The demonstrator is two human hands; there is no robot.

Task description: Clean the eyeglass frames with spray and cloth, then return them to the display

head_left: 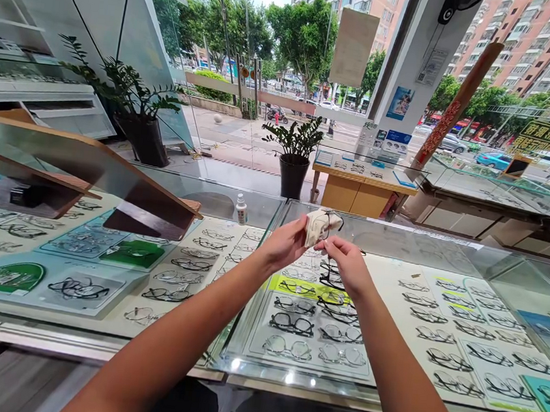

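where cloth ends, glasses jut right, axis unclear.

Single head view. Looks from above the near side of the glass desk, facing forward and down across it. Desk close; street well beyond it.

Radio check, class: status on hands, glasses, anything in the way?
Left hand gripping cloth; right hand pinching glasses. Glasses against cloth, above glass counter. White bottle off left, blocking neither hand.
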